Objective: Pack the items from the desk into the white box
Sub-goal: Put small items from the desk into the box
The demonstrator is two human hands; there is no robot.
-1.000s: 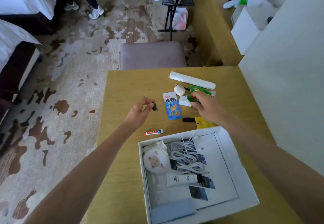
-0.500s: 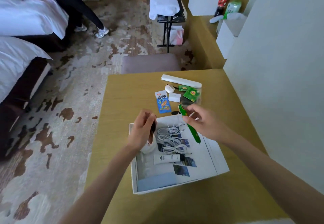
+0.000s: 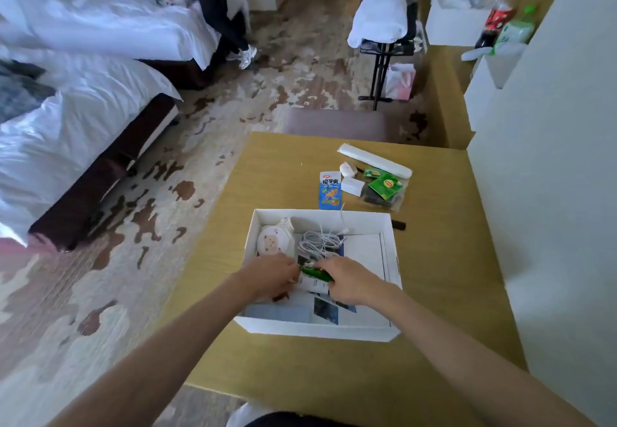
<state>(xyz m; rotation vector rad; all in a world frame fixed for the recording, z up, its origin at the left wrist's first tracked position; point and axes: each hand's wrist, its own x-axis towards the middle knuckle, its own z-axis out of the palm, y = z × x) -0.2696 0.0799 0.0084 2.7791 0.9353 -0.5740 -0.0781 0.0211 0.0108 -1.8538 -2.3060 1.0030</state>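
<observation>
One wide-angle view from the head looks forward and down, close over the surface (image 3: 283,166). The fingers (image 3: 329,265) sit below centre; beyond them lie floor (image 3: 207,146) and beds (image 3: 83,116).

There is one open white cardboard box (image 3: 320,330). Inside it are one round white pouch (image 3: 272,243), one coiled white cable (image 3: 320,243), one white tube (image 3: 314,284) and one narrow green packet (image 3: 315,273). On the wooden desk (image 3: 283,176) lie one blue snack sachet (image 3: 330,190), one long white case (image 3: 374,161) and two green tea sachets (image 3: 387,185).

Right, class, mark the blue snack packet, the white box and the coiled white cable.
blue snack packet (image 3: 330,191): head view, middle of its face.
white box (image 3: 317,329): head view, near outer wall.
coiled white cable (image 3: 317,243): head view, middle of coil.
</observation>
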